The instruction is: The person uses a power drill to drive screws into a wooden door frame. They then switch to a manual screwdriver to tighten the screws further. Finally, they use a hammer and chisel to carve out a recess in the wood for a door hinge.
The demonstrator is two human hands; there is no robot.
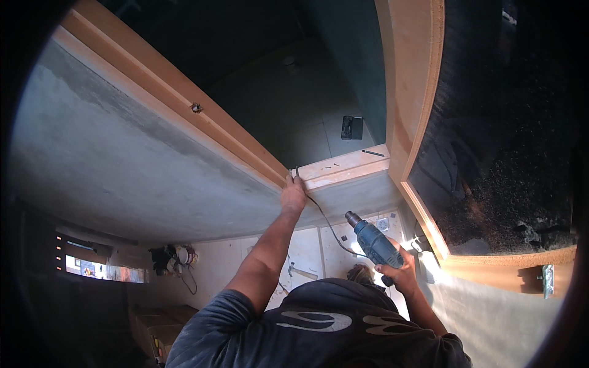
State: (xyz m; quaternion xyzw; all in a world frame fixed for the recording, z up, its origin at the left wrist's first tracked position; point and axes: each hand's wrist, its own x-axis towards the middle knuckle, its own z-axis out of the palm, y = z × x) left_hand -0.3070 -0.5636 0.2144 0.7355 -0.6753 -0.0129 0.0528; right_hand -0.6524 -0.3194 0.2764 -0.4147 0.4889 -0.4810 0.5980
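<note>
My right hand (400,270) grips a blue power drill (375,241) by its handle, low on the right. The drill's dark nose tilts up and to the left, toward the wall. My left arm reaches forward, and my left hand (294,194) is at the lower left corner of a wooden window frame (239,138). Its fingers are closed around a thin dark cable (328,218), which hangs from there down toward the drill. On the frame's sill (346,172) lie a few small screws (332,166) and a dark pen-like stick (373,153).
A wood-edged dark panel (503,153) stands open at the right, with a metal fitting (548,281) on its edge. A hammer (302,272) lies on the tiled floor. Beyond the opening sits a black box (351,127). At the left are a bucket (185,254) and a cardboard box (161,328).
</note>
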